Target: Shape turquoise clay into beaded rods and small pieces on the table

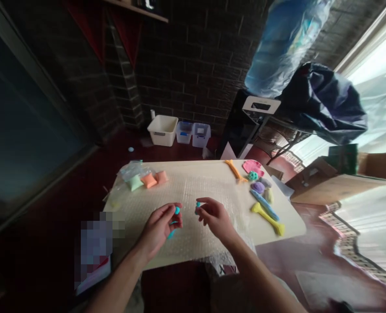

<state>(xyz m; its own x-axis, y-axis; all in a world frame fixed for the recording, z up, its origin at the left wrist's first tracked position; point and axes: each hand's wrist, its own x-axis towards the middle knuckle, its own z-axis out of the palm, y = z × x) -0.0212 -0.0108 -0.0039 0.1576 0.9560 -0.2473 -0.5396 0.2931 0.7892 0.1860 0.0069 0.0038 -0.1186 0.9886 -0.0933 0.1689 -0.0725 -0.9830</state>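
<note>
My left hand [156, 229] is over the middle of the table, with a small turquoise ball of what looks like modelling clay [177, 210] pinched between thumb and forefinger. More turquoise clay [171, 234] shows by its lower fingers; whether it is gripped or lies beneath them I cannot tell. A short gap away, my right hand [217, 219] pinches a smaller turquoise clay bit [198, 204] at its fingertips. Under both hands, bubble wrap [193, 191] covers part of the pale table [179, 166].
On the table's right lie a yellow bone-shaped piece [267, 219], a blue stick [264, 204], a purple lump [257, 187], an orange bone-shaped piece [235, 170] and a pink flat piece [253, 167]. Back left are an orange packet [149, 180] and a green packet [134, 183]. A white bin [162, 130] stands beyond.
</note>
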